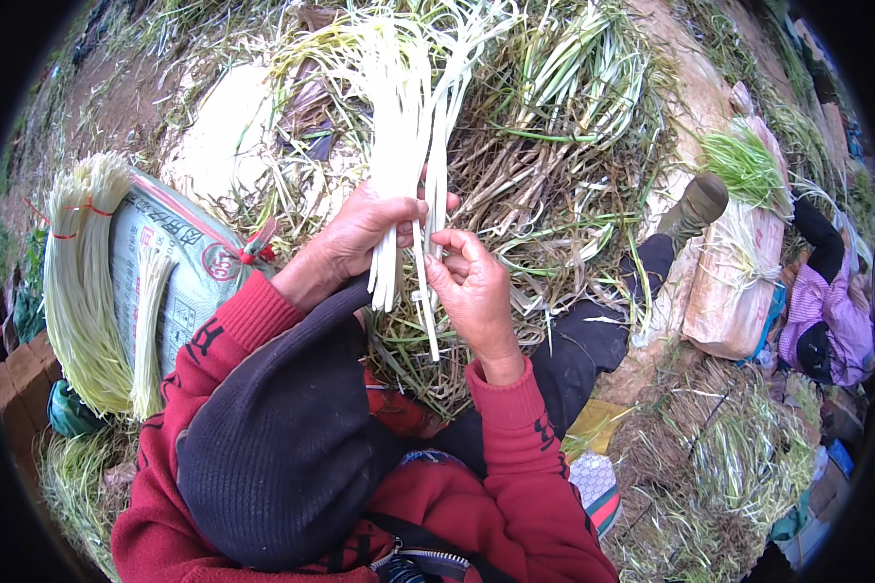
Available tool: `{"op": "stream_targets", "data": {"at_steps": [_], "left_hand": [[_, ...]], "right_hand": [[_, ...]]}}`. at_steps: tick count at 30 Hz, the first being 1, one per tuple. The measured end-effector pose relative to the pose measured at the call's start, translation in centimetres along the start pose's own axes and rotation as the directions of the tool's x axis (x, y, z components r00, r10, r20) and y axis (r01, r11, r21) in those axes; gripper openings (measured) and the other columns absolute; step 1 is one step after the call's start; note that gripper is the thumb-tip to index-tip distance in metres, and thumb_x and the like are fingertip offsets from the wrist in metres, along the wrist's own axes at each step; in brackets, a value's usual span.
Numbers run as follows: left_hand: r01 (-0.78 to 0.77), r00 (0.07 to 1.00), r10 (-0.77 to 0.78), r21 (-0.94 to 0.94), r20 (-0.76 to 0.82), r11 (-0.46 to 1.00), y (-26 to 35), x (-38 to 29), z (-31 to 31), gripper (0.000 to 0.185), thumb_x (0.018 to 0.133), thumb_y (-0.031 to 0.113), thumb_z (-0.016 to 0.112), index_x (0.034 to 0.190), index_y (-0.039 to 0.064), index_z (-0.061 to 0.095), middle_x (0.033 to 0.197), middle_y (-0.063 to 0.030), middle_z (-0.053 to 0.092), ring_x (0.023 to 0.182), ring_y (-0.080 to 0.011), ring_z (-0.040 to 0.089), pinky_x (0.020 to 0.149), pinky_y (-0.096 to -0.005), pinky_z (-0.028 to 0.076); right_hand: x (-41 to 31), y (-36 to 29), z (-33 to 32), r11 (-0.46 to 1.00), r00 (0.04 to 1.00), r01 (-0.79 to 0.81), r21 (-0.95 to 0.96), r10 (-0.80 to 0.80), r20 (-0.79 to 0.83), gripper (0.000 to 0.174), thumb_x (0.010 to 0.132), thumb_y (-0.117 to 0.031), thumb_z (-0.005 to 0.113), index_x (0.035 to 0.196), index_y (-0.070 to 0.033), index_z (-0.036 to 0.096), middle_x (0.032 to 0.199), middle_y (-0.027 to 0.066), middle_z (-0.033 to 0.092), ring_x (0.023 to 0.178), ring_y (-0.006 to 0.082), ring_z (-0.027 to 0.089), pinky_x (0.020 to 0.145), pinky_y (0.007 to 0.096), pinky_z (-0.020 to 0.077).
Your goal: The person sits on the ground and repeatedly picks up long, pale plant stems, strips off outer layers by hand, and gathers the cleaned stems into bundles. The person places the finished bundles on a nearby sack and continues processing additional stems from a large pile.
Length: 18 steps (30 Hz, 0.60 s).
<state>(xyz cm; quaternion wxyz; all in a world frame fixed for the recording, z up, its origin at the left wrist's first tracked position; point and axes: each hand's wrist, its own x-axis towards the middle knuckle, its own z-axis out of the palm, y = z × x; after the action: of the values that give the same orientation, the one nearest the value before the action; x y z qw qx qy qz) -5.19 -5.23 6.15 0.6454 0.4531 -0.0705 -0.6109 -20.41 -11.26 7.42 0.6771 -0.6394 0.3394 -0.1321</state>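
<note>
My left hand (368,226) is closed around a bunch of long pale stalks (401,109) that look like blanched garlic chives. Their white ends stick out below the fist, and the yellowish leaf tips fan out away from me. Thumb and fingers of my right hand (474,288) pinch a few stalks at the bunch's right side, just beside the left hand. One thin stalk (429,328) hangs lower than the others. Beneath both hands lies a litter of loose leaves and stalks (423,372). The dark knit cap (284,437) covers part of my left forearm.
To the left, a large tied bundle (80,291) and a slimmer bundle (149,335) lie on a printed woven sack (189,255). Uncleaned stalks (576,80) are heaped ahead. My shoe (700,204) is near a wrapped block (729,306) bearing greens. Another person (831,313) sits far right.
</note>
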Motion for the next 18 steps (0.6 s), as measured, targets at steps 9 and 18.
{"op": "stream_targets", "data": {"at_steps": [9, 18], "left_hand": [[0.05, 0.999, -0.05, -0.055, 0.003, 0.997, -0.3, -0.1, 0.6, 0.042, 0.071, 0.004, 0.054, 0.112, 0.0, 0.047, 0.099, -0.0102, 0.062, 0.072, -0.0091, 0.057, 0.05, -0.0184, 0.043], [0.101, 0.992, -0.113, 0.215, 0.046, 0.971, 5.8, 1.9, 0.6, 0.011, 0.075, 0.008, 0.065, 0.083, 0.004, 0.059, 0.063, 0.0005, 0.054, 0.049, -0.0051, 0.046, 0.043, -0.0174, 0.04]], "right_hand": [[0.5, 1.2, 0.4, 0.907, 0.969, 0.144, -0.395, -0.21, -0.13, 0.014, 0.08, 0.0, 0.06, 0.09, -0.001, 0.052, 0.066, 0.0048, 0.06, 0.058, 0.0061, 0.057, 0.051, 0.0216, 0.0453], [3.5, -3.8, -1.4, 0.806, 0.951, -0.274, 0.526, 0.143, 0.275, 0.011, 0.084, -0.008, 0.053, 0.092, -0.001, 0.048, 0.085, 0.0129, 0.062, 0.072, 0.0199, 0.065, 0.062, 0.0286, 0.0554]]}}
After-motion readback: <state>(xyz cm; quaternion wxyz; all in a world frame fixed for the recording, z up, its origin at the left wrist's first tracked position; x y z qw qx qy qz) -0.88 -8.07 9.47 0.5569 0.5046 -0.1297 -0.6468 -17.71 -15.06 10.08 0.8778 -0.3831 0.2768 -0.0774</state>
